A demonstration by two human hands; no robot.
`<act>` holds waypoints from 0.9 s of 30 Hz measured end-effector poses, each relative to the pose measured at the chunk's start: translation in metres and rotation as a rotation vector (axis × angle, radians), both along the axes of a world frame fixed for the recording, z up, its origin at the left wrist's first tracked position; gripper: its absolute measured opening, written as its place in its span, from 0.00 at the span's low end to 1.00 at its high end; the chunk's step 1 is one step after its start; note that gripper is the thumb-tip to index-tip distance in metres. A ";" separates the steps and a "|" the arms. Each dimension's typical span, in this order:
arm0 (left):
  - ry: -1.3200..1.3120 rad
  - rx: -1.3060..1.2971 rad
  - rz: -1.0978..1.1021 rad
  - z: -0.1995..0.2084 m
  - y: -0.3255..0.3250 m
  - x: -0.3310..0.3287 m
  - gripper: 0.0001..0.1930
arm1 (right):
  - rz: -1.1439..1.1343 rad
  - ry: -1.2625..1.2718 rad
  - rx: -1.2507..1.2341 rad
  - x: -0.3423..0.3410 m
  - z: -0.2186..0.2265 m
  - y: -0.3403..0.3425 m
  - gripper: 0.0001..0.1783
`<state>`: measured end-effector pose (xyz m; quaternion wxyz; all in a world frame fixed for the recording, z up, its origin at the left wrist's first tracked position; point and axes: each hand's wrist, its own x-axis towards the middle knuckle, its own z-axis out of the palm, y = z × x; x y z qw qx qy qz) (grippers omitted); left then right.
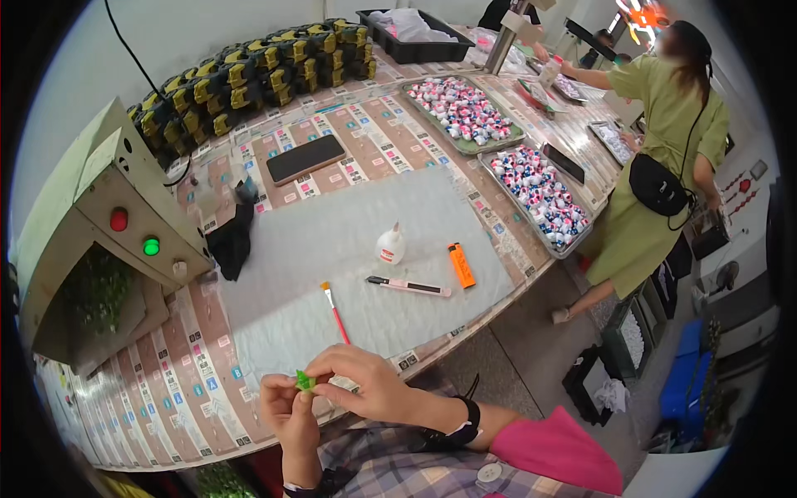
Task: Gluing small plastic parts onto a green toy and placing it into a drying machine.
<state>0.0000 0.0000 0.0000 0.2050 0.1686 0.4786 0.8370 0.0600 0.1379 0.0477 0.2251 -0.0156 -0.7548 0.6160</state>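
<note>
Between both hands, at the table's front edge, is a small bright green piece [305,381], leaf-like in shape; its exact kind is too small to make out. My left hand [286,408] pinches it from the left, and the fingers of my right hand [365,383] close on it from the right. Just beyond them a paintbrush [334,311] with a red handle lies on the white sheet [290,249]. Farther off are a pink and black pen-like cutter [408,286], an orange lighter [461,266] and a small white glue bottle [390,246] standing upright.
At left stands a beige machine [100,224] with red and green buttons. A phone [305,158] and a black cloth [232,241] lie behind the sheet. Trays of small pink, white and blue pieces [544,199] line the right. A person in green [664,149] stands beyond them.
</note>
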 end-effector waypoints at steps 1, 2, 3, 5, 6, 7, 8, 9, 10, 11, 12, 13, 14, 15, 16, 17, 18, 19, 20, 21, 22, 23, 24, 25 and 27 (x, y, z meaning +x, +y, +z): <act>0.006 -0.006 0.019 0.000 0.000 0.000 0.15 | -0.002 0.001 0.007 0.000 0.002 0.001 0.08; 0.011 -0.013 0.039 0.002 0.001 0.000 0.14 | -0.003 0.002 0.014 0.000 0.005 0.002 0.08; -0.015 -0.011 0.025 0.002 -0.002 0.002 0.14 | 0.009 -0.027 0.007 0.000 0.005 0.001 0.09; -0.067 -0.003 0.007 0.006 -0.002 0.003 0.13 | 0.043 -0.085 -0.003 0.001 0.008 0.001 0.10; -0.062 0.021 0.006 0.013 0.001 0.003 0.12 | 0.038 -0.044 0.073 -0.001 0.007 0.003 0.11; -0.071 0.038 -0.009 0.014 0.001 0.004 0.12 | 0.025 -0.040 0.043 -0.001 0.005 0.001 0.10; -0.074 0.040 -0.017 0.013 0.001 0.005 0.12 | 0.012 -0.040 0.011 -0.001 0.004 0.001 0.10; -0.048 0.047 -0.051 0.010 0.001 0.003 0.12 | -0.008 -0.042 -0.028 0.000 0.001 -0.001 0.09; -0.039 0.078 -0.097 0.011 0.000 0.002 0.12 | -0.006 -0.054 -0.015 0.000 0.000 -0.002 0.09; -0.032 0.089 -0.101 0.013 -0.001 0.002 0.11 | 0.003 -0.058 0.008 0.000 0.000 -0.002 0.10; -0.052 0.078 -0.122 0.016 0.000 0.003 0.11 | -0.008 -0.064 0.044 0.000 0.003 -0.002 0.10; -0.067 0.071 -0.151 0.016 -0.001 0.003 0.11 | -0.003 -0.070 0.025 0.001 0.004 -0.004 0.10; -0.097 0.043 -0.160 0.014 -0.005 0.006 0.12 | -0.003 -0.076 0.004 0.003 0.003 -0.007 0.10; -0.092 0.047 -0.134 0.013 -0.005 0.007 0.12 | -0.025 -0.085 0.008 0.005 0.005 -0.005 0.10; -0.087 0.049 -0.115 0.013 -0.007 0.008 0.12 | -0.012 -0.073 0.038 0.004 0.001 -0.005 0.10; -0.083 0.050 -0.103 0.013 -0.007 0.007 0.12 | 0.003 -0.054 0.046 0.001 0.001 -0.005 0.10; -0.074 0.094 -0.092 0.011 -0.006 0.006 0.12 | 0.011 -0.046 0.056 -0.002 0.000 -0.005 0.10; -0.109 0.110 -0.086 0.015 -0.002 0.006 0.12 | 0.012 -0.038 0.067 -0.002 0.000 -0.003 0.10; -0.092 0.096 -0.088 0.013 -0.001 0.005 0.12 | 0.019 -0.051 0.027 -0.001 0.000 -0.001 0.11; -0.070 0.080 -0.083 0.011 -0.002 0.005 0.11 | 0.023 -0.059 0.020 0.000 0.000 0.000 0.10; -0.068 0.081 -0.076 0.010 0.001 0.006 0.11 | 0.028 -0.068 0.013 0.001 -0.001 0.002 0.10; -0.067 0.083 -0.067 0.009 0.003 0.006 0.11 | 0.035 -0.077 0.005 0.002 -0.001 0.004 0.10; -0.060 0.073 -0.056 0.006 0.002 0.007 0.11 | 0.035 -0.069 -0.003 0.003 -0.002 0.004 0.10; -0.058 0.073 -0.065 0.006 0.004 0.007 0.11 | 0.031 -0.070 0.009 0.004 -0.001 0.006 0.10; -0.054 0.062 -0.070 0.007 0.002 0.007 0.11 | 0.038 -0.072 0.022 0.004 -0.001 0.006 0.10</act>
